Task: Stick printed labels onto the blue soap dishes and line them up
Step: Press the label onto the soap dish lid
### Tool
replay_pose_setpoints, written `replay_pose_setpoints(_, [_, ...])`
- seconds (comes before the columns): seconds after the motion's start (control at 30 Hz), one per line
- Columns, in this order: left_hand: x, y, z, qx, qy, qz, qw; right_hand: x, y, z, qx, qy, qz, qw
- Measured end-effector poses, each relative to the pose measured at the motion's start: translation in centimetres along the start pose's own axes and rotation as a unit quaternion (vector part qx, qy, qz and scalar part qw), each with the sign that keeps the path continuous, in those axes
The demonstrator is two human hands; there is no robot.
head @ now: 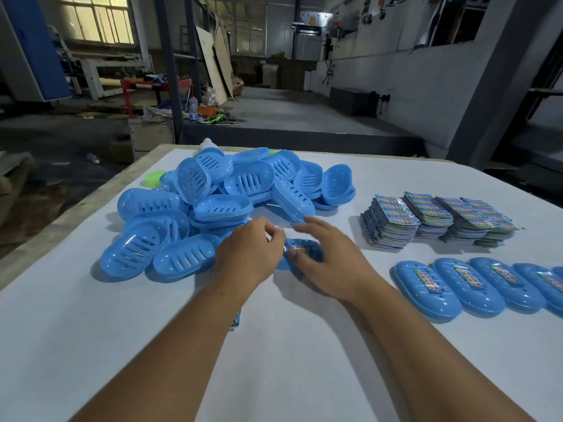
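Dish in hand: I see one blue soap dish (304, 252) lying on the white table (304, 345), just in front of the big pile, between my two hands
Label: a printed label (294, 248) sits on top of this dish, and I think it is being pressed down now
Left hand (249, 254): curled fingers pinch at the left end of the label and dish; how tight, I cannot tell
Right hand (329, 263): fingers spread open, resting over the right side of the dish, holding nothing
Done: a row of labelled dishes (475, 287) lies side by side, touching, at my right
Left to do: the pile of bare dishes (219, 205) is still big, so I judge most work is ahead
Label stacks (435, 219): near, behind the row
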State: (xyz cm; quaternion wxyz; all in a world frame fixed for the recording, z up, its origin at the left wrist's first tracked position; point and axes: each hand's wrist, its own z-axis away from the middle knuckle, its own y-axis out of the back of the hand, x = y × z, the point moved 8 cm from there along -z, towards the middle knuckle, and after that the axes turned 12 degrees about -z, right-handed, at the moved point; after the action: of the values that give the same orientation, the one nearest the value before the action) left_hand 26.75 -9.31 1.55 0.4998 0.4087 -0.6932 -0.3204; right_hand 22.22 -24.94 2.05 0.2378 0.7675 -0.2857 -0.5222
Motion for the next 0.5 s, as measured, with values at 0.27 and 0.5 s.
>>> replay_pose_setpoints(0.27, [-1.2,-0.2,-0.3,0.012,0.027,-0.007,1.0,0.6,1.8,1.1,-0.049,-0.044,0.123,0.99])
replay_pose_setpoints(0.5, [-1.1,-0.3,-0.4,0.025,0.031,-0.009,0.999,3.3,5.8,2.5,-0.038,-0.157,0.119,0.98])
